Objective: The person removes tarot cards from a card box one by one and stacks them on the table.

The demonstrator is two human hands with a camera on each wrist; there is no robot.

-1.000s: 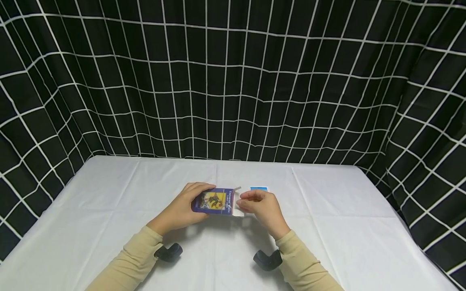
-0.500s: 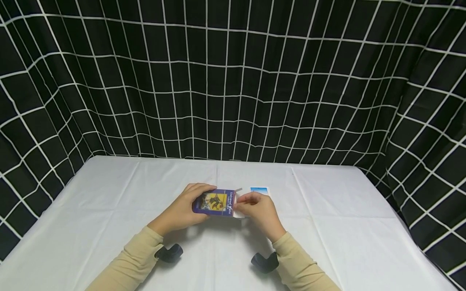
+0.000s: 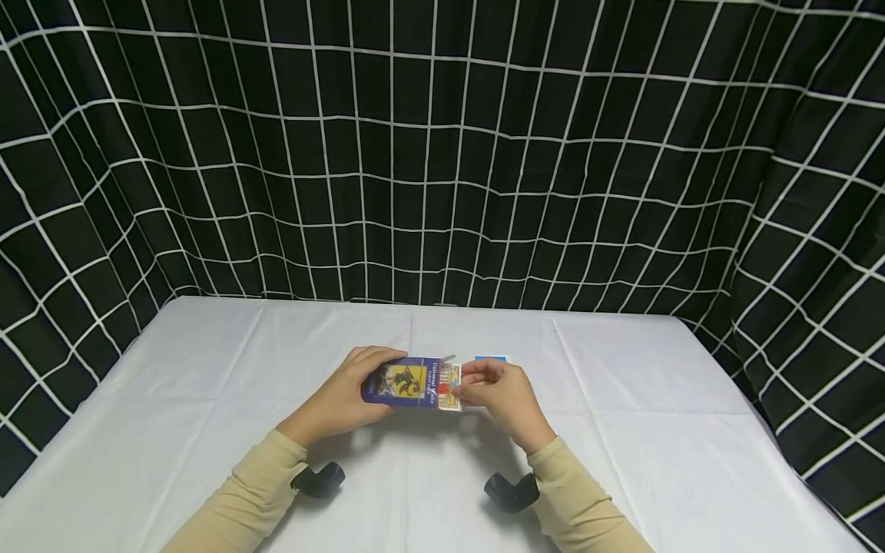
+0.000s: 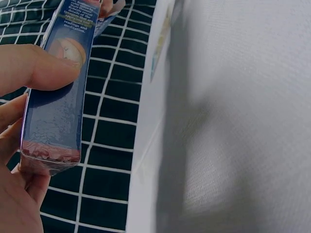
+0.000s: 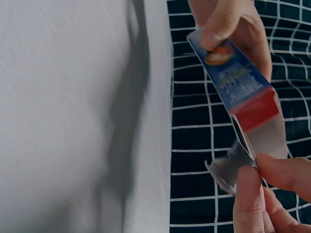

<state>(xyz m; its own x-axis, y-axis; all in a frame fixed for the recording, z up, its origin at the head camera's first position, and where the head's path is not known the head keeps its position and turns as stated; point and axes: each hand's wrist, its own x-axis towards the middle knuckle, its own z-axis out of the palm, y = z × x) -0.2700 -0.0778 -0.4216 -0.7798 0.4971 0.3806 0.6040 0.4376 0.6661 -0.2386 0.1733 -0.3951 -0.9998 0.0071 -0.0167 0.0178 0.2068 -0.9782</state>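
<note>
Black curtain fabric [image 3: 409, 146] printed with a white grid, its lines bending over soft folds, surrounds a tabletop [image 3: 636, 369] covered in matte white cloth marked by straight creases. From the left comes a beige, finely wrinkled left sleeve [image 3: 238, 491], with a smooth, dark, elbow-shaped wrist mount [image 3: 319, 481] at its cuff. Next, the left hand [image 3: 337, 395] grips a card box [image 3: 401, 382], thumb pressed on one narrow side and fingers at the other. Slim and rectangular, the box is held above the cloth near the middle; it is dark blue with a yellow picture panel, and wrinkled clear film [image 4: 53, 167] gathers at its reddish closed end. At the other end a thin flap [image 3: 449, 358] juts out, and a flat, white-edged card [image 3: 449, 376] printed in red and yellow protrudes from the mouth. The right hand [image 3: 510, 399], apart from the left, pinches this card between thumb and fingers. Just beyond those fingers, partly hidden, lies a blue-printed card [image 3: 491, 358] with a pale border. Farther right are a matching dark curved mount [image 3: 512, 492] and the beige right sleeve [image 3: 588, 499].
</note>
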